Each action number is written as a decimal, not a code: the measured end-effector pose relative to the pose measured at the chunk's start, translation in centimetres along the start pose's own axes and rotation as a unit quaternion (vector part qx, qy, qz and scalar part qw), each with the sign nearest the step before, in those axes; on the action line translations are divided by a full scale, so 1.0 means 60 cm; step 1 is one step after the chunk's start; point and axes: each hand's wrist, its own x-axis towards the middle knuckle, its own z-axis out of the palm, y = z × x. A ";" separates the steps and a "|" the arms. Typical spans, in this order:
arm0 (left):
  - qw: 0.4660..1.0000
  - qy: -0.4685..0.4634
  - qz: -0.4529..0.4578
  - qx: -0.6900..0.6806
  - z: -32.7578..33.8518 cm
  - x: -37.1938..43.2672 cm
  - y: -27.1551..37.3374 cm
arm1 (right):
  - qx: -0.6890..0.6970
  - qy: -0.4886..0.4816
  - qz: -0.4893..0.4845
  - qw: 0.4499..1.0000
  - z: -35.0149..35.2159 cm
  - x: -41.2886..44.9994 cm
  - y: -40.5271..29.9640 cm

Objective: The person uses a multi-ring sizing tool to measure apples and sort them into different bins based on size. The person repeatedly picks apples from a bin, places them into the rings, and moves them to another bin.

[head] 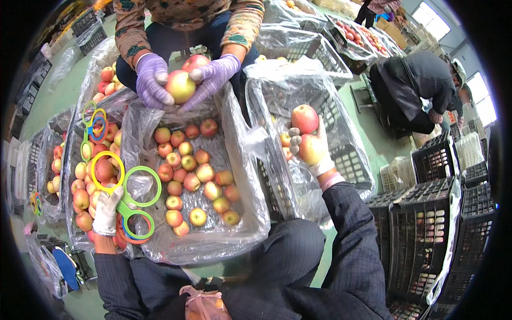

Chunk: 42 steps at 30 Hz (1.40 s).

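My left hand (108, 210), in a white glove, grips a set of coloured plastic sizing rings (127, 200) over a crate of apples at the left. A yellow ring (94, 172) of the set lies around a red apple (104, 170). My right hand (314, 146), gloved with grey fingertips, holds two red-and-yellow apples, one (305, 119) above the other (311, 149), over a plastic-lined crate (352, 160) at the right. Between my hands stands another lined crate (256, 224) with several apples (192, 182) scattered on its bottom.
Across from me a person in purple gloves (154, 82) holds two apples (181, 87) above the middle crate. More sizing rings (95, 128) rest on the left crate's apples. Stacked black crates (420, 232) stand at the right, below a person bending over (420, 84).
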 end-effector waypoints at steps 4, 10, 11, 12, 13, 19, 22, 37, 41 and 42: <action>0.998 0.020 0.032 0.042 0.009 0.004 -0.008 | -0.044 0.014 -0.062 0.997 0.009 0.104 -0.082; 1.000 0.000 -0.024 -0.005 0.009 0.010 -0.004 | -0.120 0.113 -0.155 0.974 0.053 0.295 -0.200; 1.000 -0.001 -0.022 -0.003 0.010 0.011 -0.004 | -0.063 0.125 -0.116 0.983 0.057 0.319 -0.215; 1.000 0.004 -0.018 -0.002 0.011 0.012 -0.004 | -0.069 0.137 -0.115 0.982 0.054 0.341 -0.222; 1.000 0.003 -0.022 -0.002 0.011 0.013 -0.003 | -0.088 0.167 -0.141 0.972 0.045 0.358 -0.223; 0.998 0.003 -0.066 -0.019 0.014 0.009 0.001 | -0.342 0.378 -0.137 0.849 -0.043 0.372 -0.224; 0.999 0.005 -0.044 -0.026 0.017 0.006 0.006 | -0.377 0.403 -0.157 0.819 -0.071 0.343 -0.233; 1.000 -0.013 0.001 -0.004 0.011 -0.003 0.005 | -0.059 0.160 -0.260 0.951 -0.010 0.072 -0.138; 0.999 -0.033 -0.007 -0.012 0.015 -0.006 0.015 | 0.067 0.064 -0.190 0.977 -0.004 -0.027 -0.057; 0.999 -0.037 0.010 -0.002 0.017 -0.007 0.017 | 0.027 0.131 -0.234 0.963 -0.013 -0.044 -0.033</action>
